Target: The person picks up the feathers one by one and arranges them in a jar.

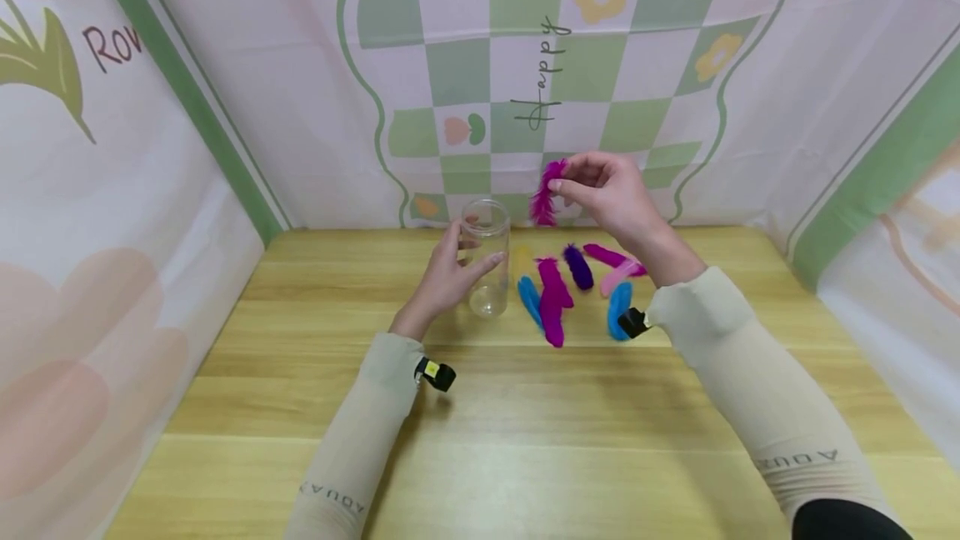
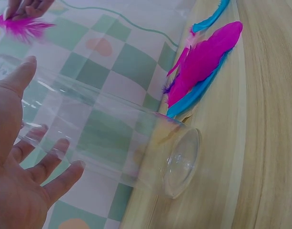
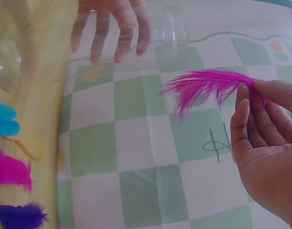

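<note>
A clear, open-mouthed jar (image 1: 489,294) stands upright on the table, and my left hand (image 1: 446,273) holds it around the side, thumb in front and fingers behind. Up and to the right of the jar's mouth, my right hand (image 1: 611,194) pinches a magenta feather (image 1: 546,198) between thumb and fingertips. The feather hangs downward, apart from the jar. Close to the jar's right side lie a blue feather (image 1: 530,302), a magenta feather (image 1: 553,307) and a pale yellow feather (image 1: 522,257). No feather shows inside the jar.
Farther right on the wooden table (image 1: 525,440) are a dark purple feather (image 1: 578,267), a pink feather (image 1: 617,277), another magenta one (image 1: 603,253) and a blue feather (image 1: 619,311) beside the right wrist camera (image 1: 633,322). A checkered cloth (image 1: 517,73) hangs behind the table.
</note>
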A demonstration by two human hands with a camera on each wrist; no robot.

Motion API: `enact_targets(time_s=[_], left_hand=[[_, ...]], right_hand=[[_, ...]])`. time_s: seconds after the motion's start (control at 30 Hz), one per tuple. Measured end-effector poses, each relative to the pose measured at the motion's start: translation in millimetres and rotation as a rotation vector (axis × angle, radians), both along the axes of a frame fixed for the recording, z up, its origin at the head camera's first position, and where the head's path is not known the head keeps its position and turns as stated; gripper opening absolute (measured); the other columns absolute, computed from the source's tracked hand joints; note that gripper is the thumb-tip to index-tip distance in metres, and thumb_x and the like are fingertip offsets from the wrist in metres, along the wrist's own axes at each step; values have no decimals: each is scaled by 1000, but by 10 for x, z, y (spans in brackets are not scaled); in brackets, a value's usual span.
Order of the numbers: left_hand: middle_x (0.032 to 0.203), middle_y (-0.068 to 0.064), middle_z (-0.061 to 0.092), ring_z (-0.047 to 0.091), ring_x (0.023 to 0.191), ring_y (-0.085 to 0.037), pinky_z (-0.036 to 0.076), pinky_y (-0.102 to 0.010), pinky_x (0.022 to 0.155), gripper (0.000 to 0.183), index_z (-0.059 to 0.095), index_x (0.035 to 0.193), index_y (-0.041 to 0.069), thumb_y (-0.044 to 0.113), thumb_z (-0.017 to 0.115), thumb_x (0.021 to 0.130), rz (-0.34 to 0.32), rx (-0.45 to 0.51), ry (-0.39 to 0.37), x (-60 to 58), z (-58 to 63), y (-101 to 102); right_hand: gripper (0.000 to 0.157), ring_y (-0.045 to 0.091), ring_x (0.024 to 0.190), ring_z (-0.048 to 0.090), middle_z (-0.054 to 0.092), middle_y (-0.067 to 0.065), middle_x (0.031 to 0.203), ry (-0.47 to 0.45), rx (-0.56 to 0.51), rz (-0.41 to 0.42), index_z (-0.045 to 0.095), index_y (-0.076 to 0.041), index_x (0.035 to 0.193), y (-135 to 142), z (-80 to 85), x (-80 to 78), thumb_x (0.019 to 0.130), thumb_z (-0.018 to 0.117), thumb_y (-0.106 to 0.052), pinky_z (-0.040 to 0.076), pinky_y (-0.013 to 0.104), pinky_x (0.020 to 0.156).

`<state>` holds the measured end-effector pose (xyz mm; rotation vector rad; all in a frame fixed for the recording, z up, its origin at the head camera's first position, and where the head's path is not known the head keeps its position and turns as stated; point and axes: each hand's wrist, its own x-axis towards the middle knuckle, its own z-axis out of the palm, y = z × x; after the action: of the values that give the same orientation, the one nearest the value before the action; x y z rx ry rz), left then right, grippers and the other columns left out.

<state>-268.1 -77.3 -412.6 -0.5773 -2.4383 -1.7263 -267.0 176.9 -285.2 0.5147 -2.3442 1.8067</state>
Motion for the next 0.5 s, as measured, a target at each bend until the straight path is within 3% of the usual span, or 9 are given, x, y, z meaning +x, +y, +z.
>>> enact_targets(time_s=[0.5], left_hand=[[140, -10, 51, 56, 125, -33, 52, -51, 100, 72, 38, 149, 18, 45, 75, 93, 4, -6, 3, 1, 1, 0]], right_hand=[[21, 18, 80, 66, 74, 3, 92, 32, -57, 47, 70, 2, 104, -123, 129, -15, 93, 77, -14, 56, 27, 77]])
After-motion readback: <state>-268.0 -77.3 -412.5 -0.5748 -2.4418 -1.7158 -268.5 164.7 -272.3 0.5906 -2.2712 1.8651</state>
